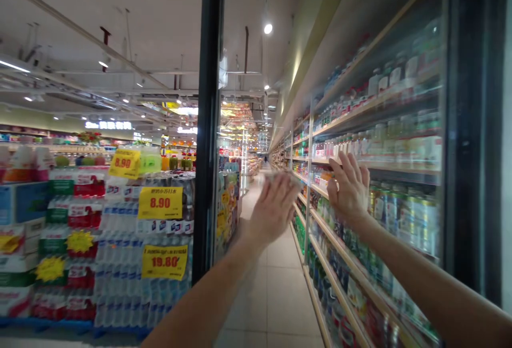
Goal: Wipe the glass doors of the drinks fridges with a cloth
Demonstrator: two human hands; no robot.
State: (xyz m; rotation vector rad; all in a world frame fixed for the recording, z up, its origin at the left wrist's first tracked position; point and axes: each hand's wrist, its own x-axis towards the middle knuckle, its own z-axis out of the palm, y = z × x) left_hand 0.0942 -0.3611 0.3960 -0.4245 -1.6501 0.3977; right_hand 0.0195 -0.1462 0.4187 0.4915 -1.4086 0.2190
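Note:
A glass cooler door (256, 124) in a black frame (208, 124) stands swung out in front of me. My right hand (350, 188) lies flat against the glass, fingers spread and stretched upward. My left hand (274, 209) is raised beside it, fingers extended and smeared by motion, close to or touching the glass. Neither hand holds anything. Through the glass I see cooler shelves (360, 108) stocked with bottled and canned drinks running down the right side.
Stacks of shrink-wrapped bottled water (132, 262) with yellow price signs (160, 202) stand at the left. A tiled aisle (276, 284) runs straight ahead between the stacks and the coolers. The door's right frame (476, 124) is close at my right.

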